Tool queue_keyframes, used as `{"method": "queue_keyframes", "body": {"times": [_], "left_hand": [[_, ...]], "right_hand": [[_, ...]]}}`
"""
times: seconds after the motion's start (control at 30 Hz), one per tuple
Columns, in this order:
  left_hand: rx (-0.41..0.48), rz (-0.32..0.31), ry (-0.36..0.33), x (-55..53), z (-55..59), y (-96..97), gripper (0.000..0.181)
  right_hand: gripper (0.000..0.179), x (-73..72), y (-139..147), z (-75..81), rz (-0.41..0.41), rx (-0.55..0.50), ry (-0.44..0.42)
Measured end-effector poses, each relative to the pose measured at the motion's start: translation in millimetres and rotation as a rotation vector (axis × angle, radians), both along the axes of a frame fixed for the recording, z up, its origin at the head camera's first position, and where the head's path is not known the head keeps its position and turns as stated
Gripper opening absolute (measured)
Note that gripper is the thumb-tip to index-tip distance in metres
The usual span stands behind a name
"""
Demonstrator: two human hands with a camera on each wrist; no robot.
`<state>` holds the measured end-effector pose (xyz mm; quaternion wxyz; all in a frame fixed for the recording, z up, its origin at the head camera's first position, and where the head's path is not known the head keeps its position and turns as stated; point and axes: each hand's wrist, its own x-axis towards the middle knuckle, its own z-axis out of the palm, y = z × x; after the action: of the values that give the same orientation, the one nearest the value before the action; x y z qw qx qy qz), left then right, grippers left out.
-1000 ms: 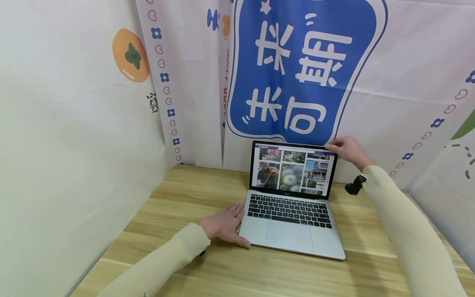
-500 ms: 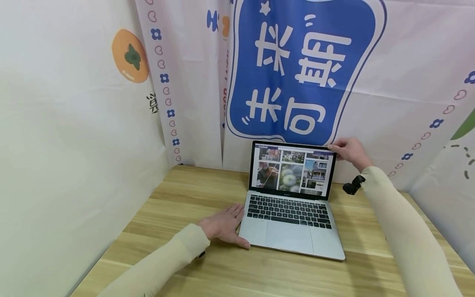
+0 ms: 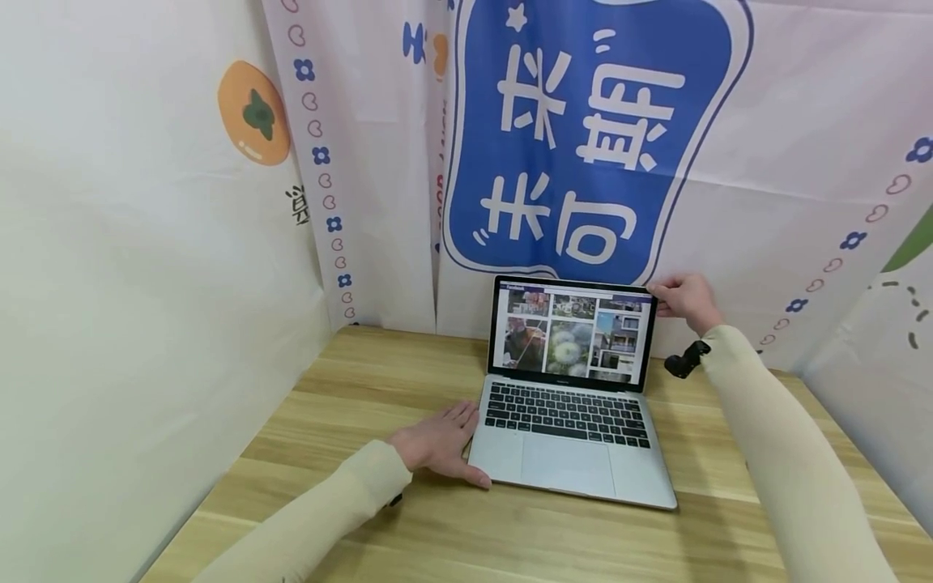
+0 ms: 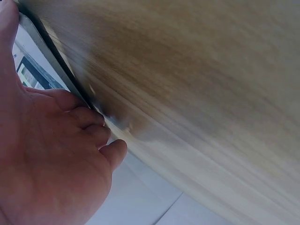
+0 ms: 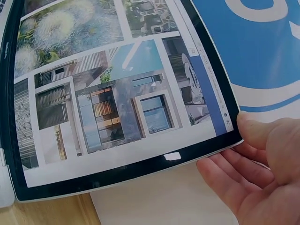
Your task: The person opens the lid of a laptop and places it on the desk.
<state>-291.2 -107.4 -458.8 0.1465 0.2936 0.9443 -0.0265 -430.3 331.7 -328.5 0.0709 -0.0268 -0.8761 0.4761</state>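
An open silver laptop (image 3: 568, 465) lies on the wooden table, its lit screen (image 3: 572, 332) showing a page of photos. At the screen's upper right corner, my right hand (image 3: 687, 301) pinches the edge. The right wrist view has the thumb (image 5: 255, 131) at the front bezel and the other fingers behind the lid. My left hand (image 3: 440, 441) lies along the left side of the laptop base, fingers extended and thumb spread to the front left corner. In the left wrist view its palm (image 4: 51, 154) faces the camera and the fingertips reach the laptop's edge.
A white curtain with a blue printed panel (image 3: 576, 146) hangs right behind the laptop. A white side wall (image 3: 146, 283) borders the wooden table (image 3: 350, 372) on the left, and another stands at the right. Small black devices, one a dark clip (image 3: 687, 359), sit at the wrists.
My right thumb has slid slightly outward toward the screen's upper right corner. My left hand and the laptop base stay in place. The head view has shifted very slightly.
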Motion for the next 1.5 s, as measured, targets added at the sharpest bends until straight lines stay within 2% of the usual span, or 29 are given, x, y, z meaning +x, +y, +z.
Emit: {"method": "queue_keyframes", "body": {"times": [0.33,0.57,0.93,1.27,1.5], "left_hand": [[0.014,-0.001,-0.010,2.2,1.5,-0.6,0.125],[0.012,0.001,-0.003,2.6,2.2,-1.2,0.124],[0.010,-0.005,-0.009,2.1,3.5,0.4,0.124],[0.000,-0.001,-0.002,1.7,1.4,-1.3,0.126],[-0.003,0.002,-0.001,2.8,4.3,0.5,0.125]], "right_hand": [[0.038,0.9,3.4,-2.2,0.027,-0.150,-0.020],[0.039,2.8,3.4,-3.6,0.033,-0.193,-0.007],[0.040,0.4,6.4,-8.5,-0.008,-0.211,-0.028],[0.041,5.2,12.0,-11.3,0.064,-0.259,0.005],[0.039,9.1,24.8,-12.8,0.168,-0.250,0.026]]}}
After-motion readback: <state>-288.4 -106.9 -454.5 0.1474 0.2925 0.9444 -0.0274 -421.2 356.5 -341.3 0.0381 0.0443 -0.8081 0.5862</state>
